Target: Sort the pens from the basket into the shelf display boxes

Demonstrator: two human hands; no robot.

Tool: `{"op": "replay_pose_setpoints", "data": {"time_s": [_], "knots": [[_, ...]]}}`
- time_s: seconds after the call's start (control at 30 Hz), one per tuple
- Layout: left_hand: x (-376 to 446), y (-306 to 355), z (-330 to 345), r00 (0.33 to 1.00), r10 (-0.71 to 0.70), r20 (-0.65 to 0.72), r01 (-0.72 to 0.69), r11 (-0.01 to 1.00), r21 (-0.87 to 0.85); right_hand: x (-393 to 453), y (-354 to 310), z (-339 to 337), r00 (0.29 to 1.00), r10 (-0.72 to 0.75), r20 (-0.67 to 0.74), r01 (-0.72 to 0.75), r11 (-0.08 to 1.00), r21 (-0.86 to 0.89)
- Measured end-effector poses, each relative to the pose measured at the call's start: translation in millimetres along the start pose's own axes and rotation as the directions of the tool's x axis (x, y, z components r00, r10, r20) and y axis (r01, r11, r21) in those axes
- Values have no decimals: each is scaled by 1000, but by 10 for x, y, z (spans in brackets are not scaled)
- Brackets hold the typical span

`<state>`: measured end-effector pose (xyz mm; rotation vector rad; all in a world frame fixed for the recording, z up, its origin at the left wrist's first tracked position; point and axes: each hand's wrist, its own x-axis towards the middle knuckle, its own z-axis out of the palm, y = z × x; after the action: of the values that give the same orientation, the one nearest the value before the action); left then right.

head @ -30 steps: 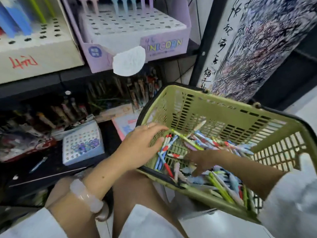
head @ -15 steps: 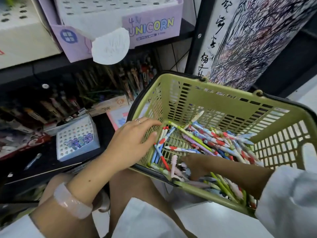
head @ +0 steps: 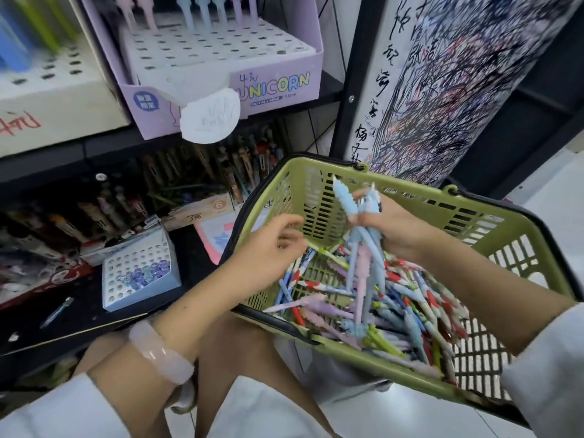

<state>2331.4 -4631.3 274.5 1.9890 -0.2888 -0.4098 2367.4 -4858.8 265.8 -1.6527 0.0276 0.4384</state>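
Pens (head: 360, 248) now lifted by right hand (head: 395, 229).

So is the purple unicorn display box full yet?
No, mostly empty. The unicorn display box has pens standing only along its back row; the rest of its holes show open.

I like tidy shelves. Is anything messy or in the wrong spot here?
Yes. A loose pen lies alone on the dark lower shelf, outside any box. The pens in the green basket are one jumbled heap, and the unicorn box is mostly empty holes.
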Motion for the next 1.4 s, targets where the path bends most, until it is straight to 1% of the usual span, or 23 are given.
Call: {"op": "replay_pose_setpoints", "data": {"time_s": [0.07, 0.13, 0.2, 0.27, 0.33, 0.4, 0.5, 0.6, 0.7, 0.77, 0.87, 0.93, 1.03, 1.1, 1.17, 1.2, 1.27, 1.33, 1.4], "knots": [[45, 145, 107, 987, -104, 120, 129, 966, -224, -19, -201, 177, 998, -57, 10, 55, 988, 141], [88, 260, 209, 973, -118, 199, 188, 905, -382, -41, -392, 367, 990, -139, 30, 129, 969, 210], [100, 380, 241, 974, -78, 213, 175, 856, -486, -69, -575, 518, 976, -217, 32, 203, 947, 249], [91, 467, 195, 987, -54, 154, 133, 811, -570, -95, -752, 613, 959, -281, 24, 266, 929, 257], [71, 492, 101, 996, -7, 89, 58, 809, -584, -122, -911, 680, 938, -342, 53, 322, 918, 232], [25, 532, -18, 998, 40, 54, -2, 824, -567, -139, -1037, 758, 912, -405, 70, 389, 905, 175], [-32, 616, -191, 998, 55, -16, -56, 856, -514, -124, -1196, 884, 880, -474, -25, 474, 876, 89], [-76, 716, -358, 998, 19, -62, -49, 855, -516, -107, -1354, 1009, 839, -538, -82, 539, 842, -9], [-152, 783, -522, 996, 3, -86, -48, 846, -530, -105, -1511, 1122, 819, -567, -85, 560, 823, -100], [-231, 817, -625, 995, 14, -103, -68, 837, -543, -111, -1623, 1210, 794, -605, -65, 583, 787, -199], [-348, 865, -791, 982, 5, -191, -114, 818, -564, -81, -1797, 1381, 753, -657, -42, 595, 707, -384], [-416, 896, -894, 968, 9, -252, -156, 806, -570, -55, -1884, 1531, 744, -667, -41, 595, 689, -413], [-514, 936, -999, 948, 9, -318, -198, 799, -568, -27, -1945, 1767, 709, -700, -87, 649, 696, -306], [-573, 949, -1055, 948, -13, -319, -203, 748, -632, -7, -1956, 1923, 680, -724, -117, 691, 686, -225], [-625, 951, -1113, 951, -36, -306, -201, 680, -705, 27, -1960, 2053, 666, -730, -150, 709, 683, -176], [-645, 946, -1147, 950, -45, -309, -205, 656, -726, 52, -1973, 2103, 672, -720, -174, 703, 694, -154], [-674, 924, -1213, 943, -44, -330, -230, 630, -741, 107, -2010, 2166, 708, -667, -232, 671, 738, -72], [-685, 905, -1270, 938, -14, -346, -258, 639, -725, 173, -2076, 2179, 767, -577, -281, 616, 785, 71], [-672, 897, -1334, 935, 10, -353, -270, 667, -695, 257, -2162, 2151, 817, -495, -296, 553, 818, 156]]}}
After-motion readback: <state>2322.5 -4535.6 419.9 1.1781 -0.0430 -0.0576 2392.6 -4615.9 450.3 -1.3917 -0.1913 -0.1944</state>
